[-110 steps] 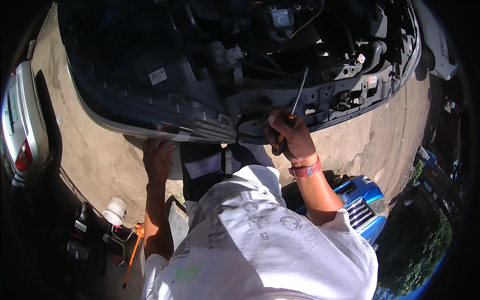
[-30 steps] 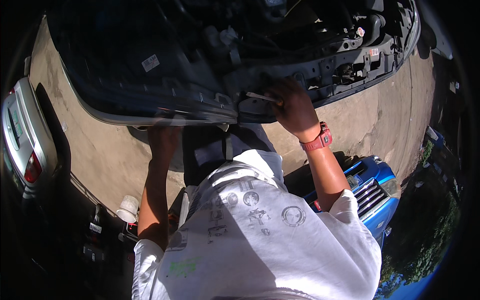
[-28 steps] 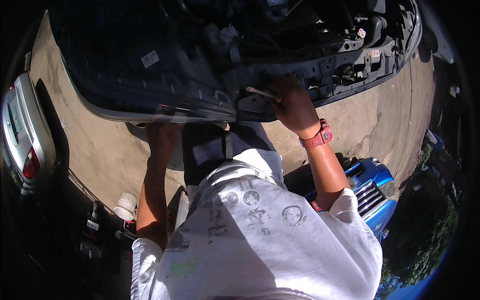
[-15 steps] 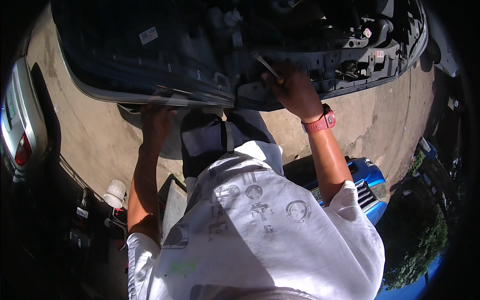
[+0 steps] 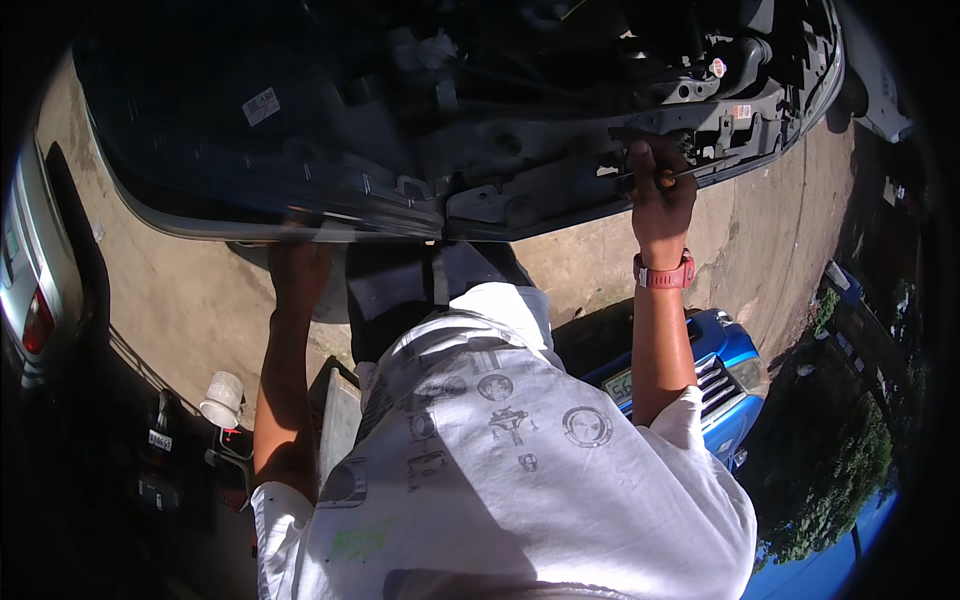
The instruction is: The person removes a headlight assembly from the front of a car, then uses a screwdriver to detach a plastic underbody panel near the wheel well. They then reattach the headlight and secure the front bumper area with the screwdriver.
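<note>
**Concrete lot, open engine bay, both hands at the front edge**

Sunlit concrete (image 5: 180,310), hard shadows. Person in a white printed shirt (image 5: 500,460) leans over the front of a car, seen from above.

Near: blue car (image 5: 725,375) low right, grille and headlight showing. Low left, in shade, a white cup (image 5: 222,398) next to dark clutter; can't make out what that is.

Left hand (image 5: 298,262) sits at the front lip of the engine bay (image 5: 450,130), partly in shadow. Looks pressed against the edge; can't tell if the fingers are curled or flat.

Right hand (image 5: 655,185), pink watch (image 5: 664,274) on the wrist, is up at the front crossmember (image 5: 560,175), right of centre. Fingers wrapped tight around a thin metal tool (image 5: 690,170); its shaft sticks out to the right, tip at the bracket area. Tool type unclear.

Far: engine parts mostly dark, a white sticker (image 5: 261,105) upper left. Silver car (image 5: 35,280) at the left rim, tail light visible. Trees (image 5: 830,480) at the right rim.
</note>
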The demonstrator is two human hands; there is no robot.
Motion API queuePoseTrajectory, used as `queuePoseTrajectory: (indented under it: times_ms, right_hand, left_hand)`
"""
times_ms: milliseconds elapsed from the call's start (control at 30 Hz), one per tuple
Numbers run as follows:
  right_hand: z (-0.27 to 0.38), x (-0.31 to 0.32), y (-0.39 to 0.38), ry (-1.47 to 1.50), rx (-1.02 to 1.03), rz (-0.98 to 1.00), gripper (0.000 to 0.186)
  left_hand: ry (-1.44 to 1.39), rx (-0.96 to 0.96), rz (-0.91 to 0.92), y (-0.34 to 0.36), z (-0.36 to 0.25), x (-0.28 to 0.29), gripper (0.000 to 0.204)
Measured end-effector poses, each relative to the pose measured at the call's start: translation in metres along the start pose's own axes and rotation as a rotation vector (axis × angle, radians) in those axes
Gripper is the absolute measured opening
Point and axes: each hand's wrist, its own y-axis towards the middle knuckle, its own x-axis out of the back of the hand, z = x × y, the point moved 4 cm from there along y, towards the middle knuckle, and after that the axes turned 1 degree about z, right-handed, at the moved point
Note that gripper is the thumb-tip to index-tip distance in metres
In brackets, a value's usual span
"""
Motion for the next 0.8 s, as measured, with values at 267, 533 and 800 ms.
queuePoseTrajectory:
  times_ms: [267, 533, 800]
  right_hand:
    - [-0.03, 0.014, -0.012, -0.077, 0.007, -0.002, 0.019]
    - [0.001, -0.03, -0.024, -0.213, 0.332, 0.136, 0.016]
    - [-0.035, -0.012, -0.087, -0.157, -0.121, 0.173, 0.022]
  left_hand:
    - [0.001, 0.027, -0.003, 0.002, -0.004, -0.001, 0.032]
    - [0.122, 0.058, 0.047, -0.006, -0.016, 0.003, 0.038]
    - [0.054, 0.074, 0.034, -0.009, -0.005, -0.003, 0.044]
